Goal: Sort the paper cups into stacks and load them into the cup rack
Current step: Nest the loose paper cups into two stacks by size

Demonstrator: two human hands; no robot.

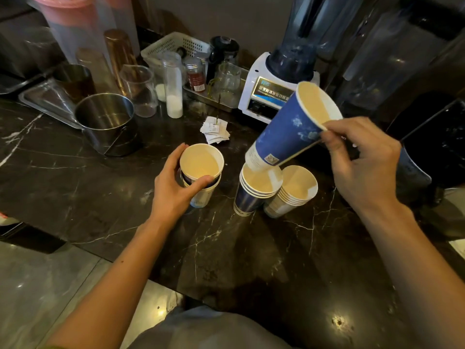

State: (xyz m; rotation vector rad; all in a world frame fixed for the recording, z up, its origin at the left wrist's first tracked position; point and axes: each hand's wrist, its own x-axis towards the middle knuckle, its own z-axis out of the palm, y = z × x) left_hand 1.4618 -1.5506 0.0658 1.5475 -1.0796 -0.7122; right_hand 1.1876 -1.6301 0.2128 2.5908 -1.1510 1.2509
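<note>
My left hand (176,187) wraps around a small stack of paper cups (201,172) standing on the dark marble counter; a blue cup sits nested in a white one. My right hand (359,162) pinches the rim of a single blue paper cup (289,132), tilted with its base just over a blue cup stack (254,192). Beside that stack leans a white cup stack (292,195). I see no cup rack.
A steel pot (108,122), clear measuring cups (141,89), bottles, a white basket (173,45) and a blender (274,84) crowd the counter's far side. Folded paper slips (215,129) lie behind the cups. A black tray (437,139) stands at right. The counter edge runs close to my body.
</note>
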